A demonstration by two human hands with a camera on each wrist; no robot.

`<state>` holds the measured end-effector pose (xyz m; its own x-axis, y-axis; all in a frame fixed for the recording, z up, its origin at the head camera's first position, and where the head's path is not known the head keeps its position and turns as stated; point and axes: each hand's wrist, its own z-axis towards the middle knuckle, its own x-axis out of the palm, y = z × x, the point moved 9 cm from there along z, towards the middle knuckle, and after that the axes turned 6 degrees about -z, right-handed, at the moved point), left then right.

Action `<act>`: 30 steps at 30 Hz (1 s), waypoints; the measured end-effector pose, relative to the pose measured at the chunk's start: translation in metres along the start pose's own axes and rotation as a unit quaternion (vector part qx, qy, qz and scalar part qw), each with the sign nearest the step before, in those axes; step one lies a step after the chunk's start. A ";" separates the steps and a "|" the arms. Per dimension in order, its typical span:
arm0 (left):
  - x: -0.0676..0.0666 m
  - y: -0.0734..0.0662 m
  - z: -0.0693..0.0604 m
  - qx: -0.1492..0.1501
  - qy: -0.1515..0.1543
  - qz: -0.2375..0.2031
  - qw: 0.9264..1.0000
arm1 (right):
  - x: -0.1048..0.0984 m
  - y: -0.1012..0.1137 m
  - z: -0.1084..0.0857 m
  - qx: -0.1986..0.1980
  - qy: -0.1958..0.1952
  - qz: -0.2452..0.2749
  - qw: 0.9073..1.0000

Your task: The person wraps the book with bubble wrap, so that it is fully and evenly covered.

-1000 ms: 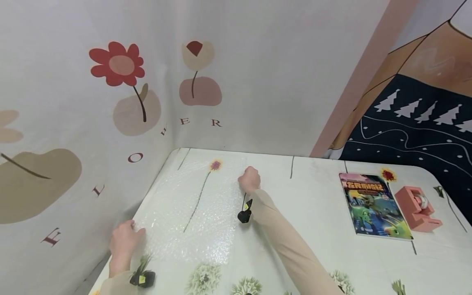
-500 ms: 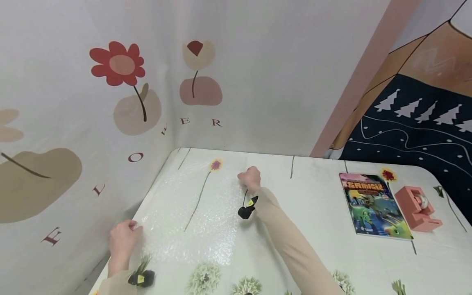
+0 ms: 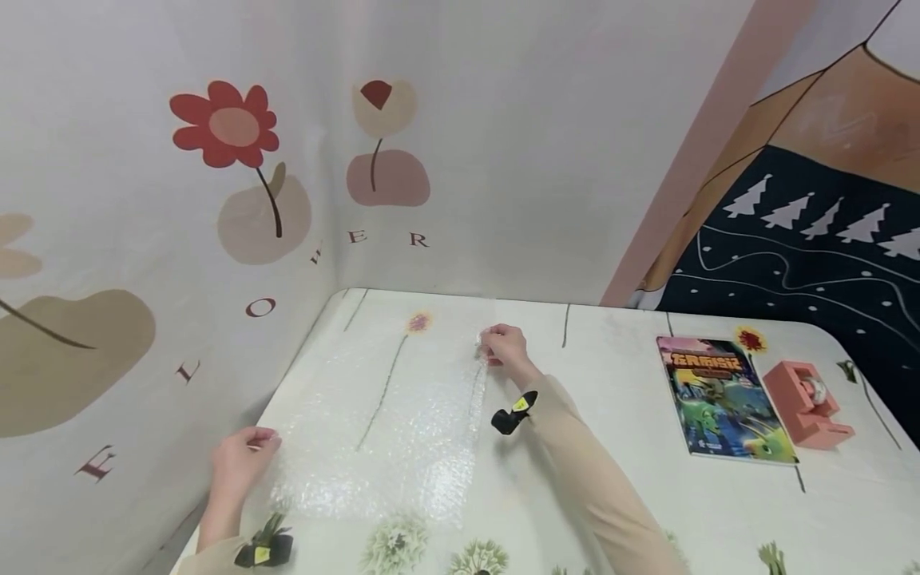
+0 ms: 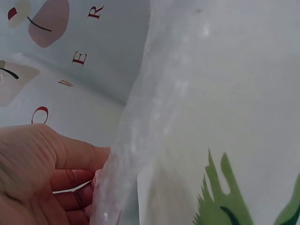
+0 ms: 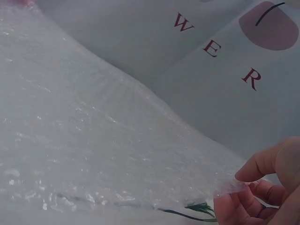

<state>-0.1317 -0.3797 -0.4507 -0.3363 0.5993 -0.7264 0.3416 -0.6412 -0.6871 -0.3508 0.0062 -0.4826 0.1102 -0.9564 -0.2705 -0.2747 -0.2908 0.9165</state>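
Note:
A clear sheet of bubble wrap spans the left part of the table, with a printed flower showing through it. My left hand pinches its left edge between thumb and fingers; the left wrist view shows the bubble wrap rising from that grip. At the opposite edge my right hand pinches the sheet. In the right wrist view the bubble wrap stretches away from the thumb and fingers of the right hand, its upper border lifted and slightly sagging.
A colourful book lies on the right of the flower-printed table cover. Beside it stands a pink tape dispenser. Printed fabric hangings rise along the back and left edges of the table.
My right hand has moved slightly right, drawing the bubble wrap's edge with it and lifting it. The left hand's fingers now pinch the left edge more visibly. Book and dispenser stay put.

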 end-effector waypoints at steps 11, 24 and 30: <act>0.009 -0.026 -0.003 0.027 0.038 0.006 0.999 | -0.041 -0.006 -0.020 -0.015 0.010 0.006 1.000; 0.019 -0.056 -0.008 0.059 0.075 -0.013 0.995 | -0.090 -0.009 -0.046 -0.045 -0.002 0.025 0.999; 0.026 -0.068 -0.008 0.071 0.075 -0.019 0.995 | -0.110 -0.015 -0.057 -0.052 -0.013 0.031 0.998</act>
<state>-0.1562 -0.3169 -0.4230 -0.2086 0.6816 -0.7014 0.2009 -0.6720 -0.7127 -0.3042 0.1175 -0.4499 0.0714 -0.9731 -0.2188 -0.1790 -0.2283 0.9570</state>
